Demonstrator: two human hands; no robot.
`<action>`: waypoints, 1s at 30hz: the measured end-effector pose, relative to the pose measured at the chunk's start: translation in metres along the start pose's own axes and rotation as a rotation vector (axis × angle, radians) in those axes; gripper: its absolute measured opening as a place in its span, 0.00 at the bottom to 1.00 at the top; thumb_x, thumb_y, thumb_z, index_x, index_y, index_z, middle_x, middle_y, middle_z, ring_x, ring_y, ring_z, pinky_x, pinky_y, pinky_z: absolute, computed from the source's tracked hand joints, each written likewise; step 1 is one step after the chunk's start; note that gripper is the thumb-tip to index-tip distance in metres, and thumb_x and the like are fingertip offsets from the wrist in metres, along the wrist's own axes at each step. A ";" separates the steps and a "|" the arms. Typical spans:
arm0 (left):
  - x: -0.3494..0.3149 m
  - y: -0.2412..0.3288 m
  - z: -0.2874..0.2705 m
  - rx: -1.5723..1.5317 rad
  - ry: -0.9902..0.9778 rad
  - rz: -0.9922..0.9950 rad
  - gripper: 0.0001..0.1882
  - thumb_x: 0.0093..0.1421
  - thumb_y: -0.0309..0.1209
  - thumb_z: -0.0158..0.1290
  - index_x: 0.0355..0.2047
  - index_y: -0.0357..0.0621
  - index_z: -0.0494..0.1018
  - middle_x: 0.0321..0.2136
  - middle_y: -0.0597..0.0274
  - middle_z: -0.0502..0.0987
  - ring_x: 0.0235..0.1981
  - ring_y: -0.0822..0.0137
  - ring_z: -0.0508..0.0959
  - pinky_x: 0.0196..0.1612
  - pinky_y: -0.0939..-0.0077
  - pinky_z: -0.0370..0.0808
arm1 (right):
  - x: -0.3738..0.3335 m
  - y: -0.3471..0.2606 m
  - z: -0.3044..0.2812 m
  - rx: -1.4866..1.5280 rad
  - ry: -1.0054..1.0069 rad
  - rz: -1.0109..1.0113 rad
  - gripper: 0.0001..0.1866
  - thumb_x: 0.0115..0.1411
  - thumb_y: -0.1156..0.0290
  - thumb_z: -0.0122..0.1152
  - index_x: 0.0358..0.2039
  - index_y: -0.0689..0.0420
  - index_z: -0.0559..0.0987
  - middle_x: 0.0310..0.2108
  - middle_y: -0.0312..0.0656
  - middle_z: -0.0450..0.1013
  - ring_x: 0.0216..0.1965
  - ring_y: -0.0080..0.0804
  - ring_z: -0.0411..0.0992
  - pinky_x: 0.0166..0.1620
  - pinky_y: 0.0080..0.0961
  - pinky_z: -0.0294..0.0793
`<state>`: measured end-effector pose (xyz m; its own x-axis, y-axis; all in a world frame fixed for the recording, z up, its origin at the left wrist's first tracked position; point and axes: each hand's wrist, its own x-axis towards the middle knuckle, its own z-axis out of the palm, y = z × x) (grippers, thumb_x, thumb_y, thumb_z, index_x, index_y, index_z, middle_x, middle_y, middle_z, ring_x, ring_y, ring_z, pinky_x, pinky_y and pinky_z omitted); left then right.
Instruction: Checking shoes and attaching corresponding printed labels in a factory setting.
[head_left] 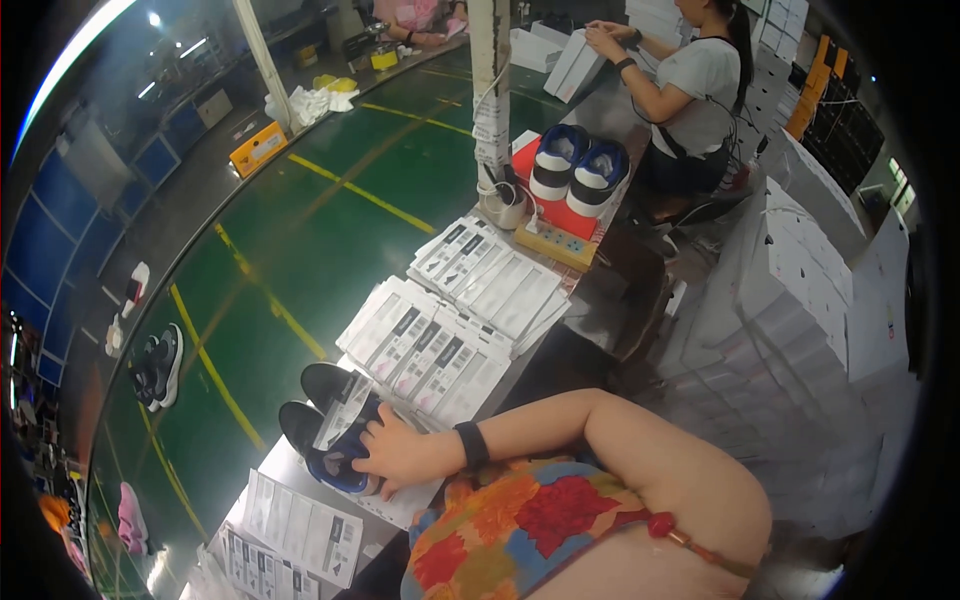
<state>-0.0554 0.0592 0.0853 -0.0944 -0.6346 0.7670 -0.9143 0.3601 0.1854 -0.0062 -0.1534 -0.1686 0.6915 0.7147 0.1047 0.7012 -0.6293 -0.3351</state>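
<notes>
My right hand point(400, 452) reaches in from the lower right, with a black band on the wrist. Its fingers curl over a dark blue shoe point(340, 465) at the near edge of the work surface. Beside it stands a second shoe of the pair, and two dark rounded flaps point(322, 382) stick up past them. A white printed paper strip point(344, 412) lies over the pair, next to my fingertips. Part of the shoe is hidden under my palm. My left hand is out of sight.
Stacks of printed sheets point(425, 345) lie beyond my hand, others point(300, 525) nearer. A green conveyor belt point(290, 225) carries dark sandals point(160, 368) and a pink shoe point(131, 520). Blue-and-white shoes point(578, 165) rest on a red box by a post; white boxes point(790, 280) pile rightward, near a co-worker.
</notes>
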 end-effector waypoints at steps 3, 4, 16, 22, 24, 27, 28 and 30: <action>0.005 -0.007 -0.001 -0.106 -0.041 0.019 0.12 0.61 0.35 0.53 0.39 0.40 0.76 0.35 0.49 0.79 0.31 0.57 0.81 0.34 0.64 0.79 | 0.002 -0.001 0.000 -0.012 0.020 0.003 0.29 0.46 0.42 0.66 0.44 0.46 0.78 0.36 0.48 0.72 0.44 0.46 0.67 0.51 0.51 0.54; 0.008 -0.008 -0.003 -0.136 -0.057 0.027 0.12 0.61 0.35 0.53 0.39 0.40 0.77 0.35 0.49 0.79 0.31 0.57 0.81 0.34 0.64 0.79 | 0.004 -0.001 -0.001 -0.012 0.028 0.002 0.29 0.45 0.42 0.66 0.44 0.46 0.78 0.36 0.48 0.72 0.43 0.45 0.67 0.51 0.51 0.54; 0.047 -0.047 -0.016 -0.513 -0.351 0.068 0.12 0.60 0.35 0.54 0.37 0.40 0.79 0.35 0.50 0.81 0.31 0.57 0.82 0.36 0.66 0.79 | -0.030 0.017 -0.059 0.567 0.329 0.018 0.26 0.47 0.45 0.66 0.36 0.55 0.81 0.28 0.45 0.73 0.46 0.43 0.67 0.55 0.43 0.53; 0.065 -0.075 -0.011 -0.772 -0.496 0.069 0.12 0.60 0.35 0.55 0.35 0.40 0.81 0.35 0.50 0.82 0.31 0.56 0.82 0.37 0.67 0.79 | -0.129 0.036 -0.135 0.936 0.443 0.163 0.29 0.46 0.55 0.76 0.43 0.62 0.79 0.47 0.47 0.71 0.49 0.39 0.71 0.50 0.27 0.70; 0.055 -0.102 -0.001 -0.679 -0.471 -0.087 0.14 0.58 0.34 0.56 0.37 0.35 0.80 0.36 0.44 0.81 0.34 0.49 0.82 0.39 0.63 0.80 | -0.164 0.043 -0.148 0.921 0.531 0.132 0.31 0.42 0.59 0.79 0.43 0.63 0.79 0.51 0.44 0.68 0.49 0.34 0.70 0.50 0.23 0.69; 0.031 -0.135 0.019 -0.511 -0.580 -0.532 0.18 0.60 0.30 0.55 0.48 0.33 0.75 0.38 0.45 0.81 0.39 0.59 0.82 0.45 0.72 0.76 | -0.193 0.047 -0.159 0.799 0.734 0.119 0.29 0.35 0.58 0.82 0.35 0.60 0.78 0.33 0.44 0.71 0.46 0.47 0.66 0.56 0.42 0.60; 0.032 -0.143 0.029 -0.508 -0.621 -0.744 0.18 0.60 0.31 0.55 0.48 0.32 0.75 0.39 0.44 0.81 0.40 0.58 0.82 0.45 0.72 0.76 | -0.200 0.047 -0.162 0.683 0.790 0.098 0.30 0.34 0.57 0.83 0.33 0.60 0.78 0.32 0.44 0.70 0.44 0.48 0.65 0.55 0.44 0.59; 0.018 -0.160 0.057 -0.476 -0.592 -1.027 0.20 0.61 0.32 0.54 0.50 0.28 0.73 0.42 0.44 0.80 0.45 0.57 0.81 0.47 0.70 0.75 | -0.206 0.045 -0.160 0.494 0.877 0.159 0.30 0.31 0.54 0.84 0.30 0.58 0.79 0.28 0.42 0.68 0.42 0.51 0.66 0.53 0.49 0.58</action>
<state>0.0668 -0.0486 0.0343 0.2959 -0.9281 -0.2259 -0.4519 -0.3443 0.8229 -0.0894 -0.3784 -0.0555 0.7929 0.0334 0.6085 0.5776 -0.3593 -0.7330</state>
